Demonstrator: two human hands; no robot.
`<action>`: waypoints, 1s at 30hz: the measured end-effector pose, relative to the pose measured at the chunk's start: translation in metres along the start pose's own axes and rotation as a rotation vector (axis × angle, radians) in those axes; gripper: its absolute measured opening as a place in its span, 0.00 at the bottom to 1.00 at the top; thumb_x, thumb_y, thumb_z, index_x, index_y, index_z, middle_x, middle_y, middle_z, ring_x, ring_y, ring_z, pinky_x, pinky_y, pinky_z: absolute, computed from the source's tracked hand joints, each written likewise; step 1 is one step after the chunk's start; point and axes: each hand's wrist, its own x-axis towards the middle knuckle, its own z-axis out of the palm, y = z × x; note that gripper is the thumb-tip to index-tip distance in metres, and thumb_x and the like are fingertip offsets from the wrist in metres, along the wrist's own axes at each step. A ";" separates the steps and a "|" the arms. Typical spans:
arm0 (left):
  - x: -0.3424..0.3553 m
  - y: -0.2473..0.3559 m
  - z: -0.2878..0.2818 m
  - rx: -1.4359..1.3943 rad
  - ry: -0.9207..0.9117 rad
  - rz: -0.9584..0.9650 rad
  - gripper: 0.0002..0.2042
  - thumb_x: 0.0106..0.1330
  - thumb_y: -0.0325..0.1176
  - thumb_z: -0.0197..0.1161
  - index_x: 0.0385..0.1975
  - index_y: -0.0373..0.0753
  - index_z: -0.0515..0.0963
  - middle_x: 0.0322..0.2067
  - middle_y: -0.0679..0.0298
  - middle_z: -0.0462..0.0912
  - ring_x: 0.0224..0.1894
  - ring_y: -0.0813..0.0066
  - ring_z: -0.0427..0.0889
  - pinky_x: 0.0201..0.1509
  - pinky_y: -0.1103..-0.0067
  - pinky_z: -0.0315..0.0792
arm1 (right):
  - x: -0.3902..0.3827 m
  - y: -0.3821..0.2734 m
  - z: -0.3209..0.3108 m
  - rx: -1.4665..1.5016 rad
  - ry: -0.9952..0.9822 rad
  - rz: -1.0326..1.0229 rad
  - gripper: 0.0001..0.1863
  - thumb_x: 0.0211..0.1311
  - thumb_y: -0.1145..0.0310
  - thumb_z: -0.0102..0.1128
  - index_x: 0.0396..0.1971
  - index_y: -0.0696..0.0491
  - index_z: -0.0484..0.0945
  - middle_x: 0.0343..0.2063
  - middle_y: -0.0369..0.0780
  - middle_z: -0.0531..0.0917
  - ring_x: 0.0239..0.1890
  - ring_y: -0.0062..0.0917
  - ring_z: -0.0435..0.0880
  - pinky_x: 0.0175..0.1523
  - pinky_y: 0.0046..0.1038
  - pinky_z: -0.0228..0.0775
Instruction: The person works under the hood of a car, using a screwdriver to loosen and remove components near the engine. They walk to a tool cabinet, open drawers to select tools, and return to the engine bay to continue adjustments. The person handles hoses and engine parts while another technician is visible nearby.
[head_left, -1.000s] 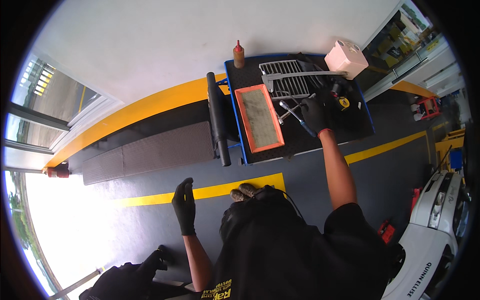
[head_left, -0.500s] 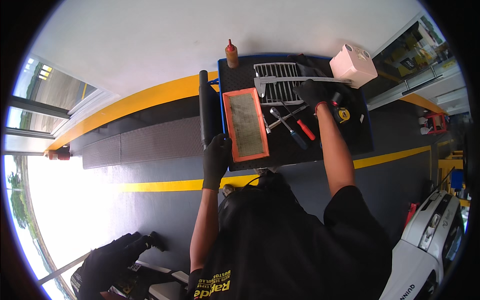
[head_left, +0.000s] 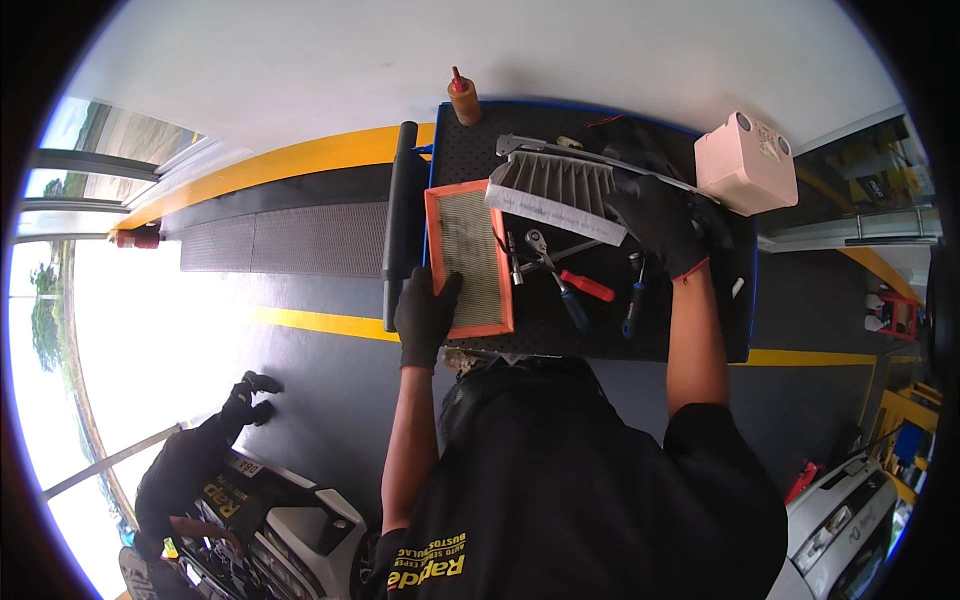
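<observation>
My right hand [head_left: 660,222], in a black glove, grips the right end of a pleated cabin filter [head_left: 555,190] with a white frame, tilted above the cart top. Behind it a metal caliper [head_left: 518,146] slants toward the pink box. My left hand [head_left: 427,315], also gloved, closes on the lower left edge of an orange-framed air filter [head_left: 470,265], thumb over its top. Between the filters and my right forearm lie a ratchet [head_left: 555,275], a red-handled screwdriver [head_left: 588,286], a socket piece [head_left: 515,258] and a blue-and-black handled tool [head_left: 635,297].
The blue-edged cart [head_left: 600,335] has a black push bar [head_left: 401,215] at its left. A red-capped bottle [head_left: 464,100] and the pink box [head_left: 745,162] stand at its back corners. Another person [head_left: 195,455] is beside a vehicle at lower left. A white car [head_left: 835,520] is at lower right.
My right hand has lifted the cabin filter and tilted it toward me; the caliper now shows behind it. My left hand's thumb has come over the air filter's edge. The view has shifted slightly.
</observation>
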 end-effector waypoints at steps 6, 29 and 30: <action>-0.007 -0.012 -0.005 -0.345 -0.014 -0.013 0.18 0.72 0.44 0.76 0.38 0.36 0.77 0.30 0.58 0.84 0.33 0.63 0.87 0.40 0.67 0.78 | -0.059 -0.035 0.019 -0.088 0.051 -0.023 0.14 0.62 0.64 0.70 0.24 0.60 0.83 0.20 0.46 0.83 0.24 0.30 0.85 0.35 0.38 0.72; -0.001 -0.196 -0.169 -0.861 -0.105 -0.214 0.24 0.77 0.39 0.65 0.64 0.24 0.81 0.53 0.55 0.90 0.54 0.73 0.87 0.62 0.74 0.79 | -0.060 -0.225 0.242 -0.015 -0.271 -0.330 0.12 0.73 0.63 0.67 0.33 0.56 0.81 0.29 0.45 0.87 0.31 0.40 0.89 0.38 0.41 0.79; 0.007 -0.234 -0.166 -0.858 -0.081 -0.231 0.23 0.77 0.37 0.64 0.63 0.24 0.81 0.53 0.56 0.90 0.53 0.74 0.86 0.61 0.75 0.79 | -0.052 -0.228 0.267 -0.001 -0.299 -0.342 0.11 0.73 0.64 0.67 0.33 0.56 0.81 0.30 0.44 0.87 0.32 0.40 0.89 0.39 0.41 0.79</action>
